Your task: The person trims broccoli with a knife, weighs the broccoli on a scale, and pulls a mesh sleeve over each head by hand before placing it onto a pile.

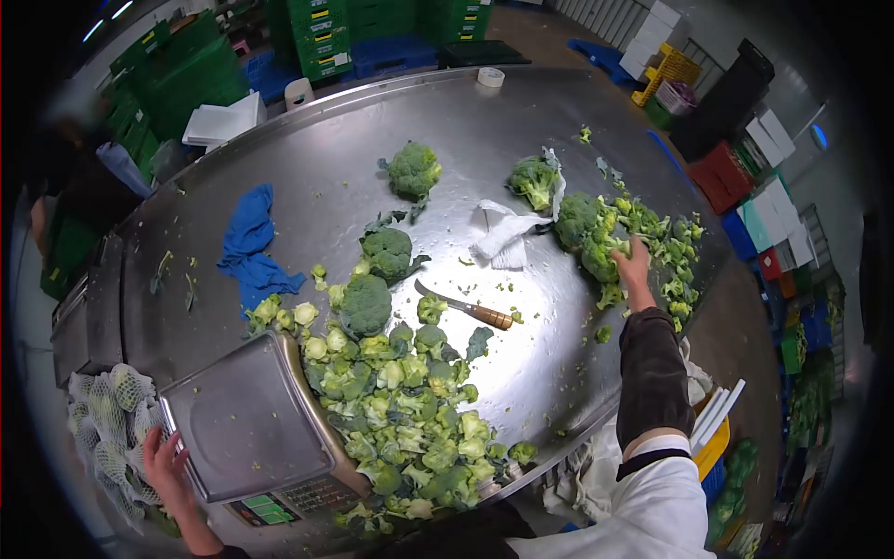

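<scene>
My right hand reaches to the table's right side, with its fingers closed round the edge of a broccoli head; the fingertips are partly hidden. Cut broccoli florets lie beside it. My left hand is held with fingers apart at the left edge of a metal-topped scale, close to netted produce, and holds nothing. A large heap of florets spreads to the right of the scale. A curved knife with a wooden handle lies on the table, out of both hands.
Whole broccoli heads stand on the steel table. A blue cloth and a crumpled white cloth lie there too. A tape roll sits at the far edge. Green crates are stacked behind. A person is at far left.
</scene>
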